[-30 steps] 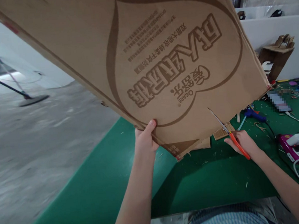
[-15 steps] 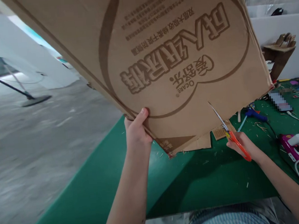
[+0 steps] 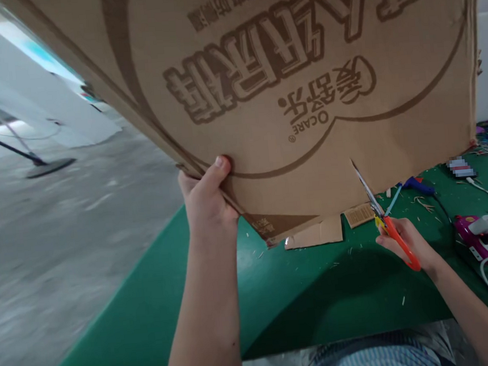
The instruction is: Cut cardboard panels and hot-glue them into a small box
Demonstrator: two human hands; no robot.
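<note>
Cardboard, pinched by left hand, hid some table; right hand curled fingers round scissors. Glue gun and power strip lay near.

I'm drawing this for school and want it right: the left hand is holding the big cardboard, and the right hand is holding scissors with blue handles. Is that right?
Almost! The scissors have orange handles, not blue, as the head view shows. The left hand does hold the big cardboard, and the right hand does hold the scissors.
</note>
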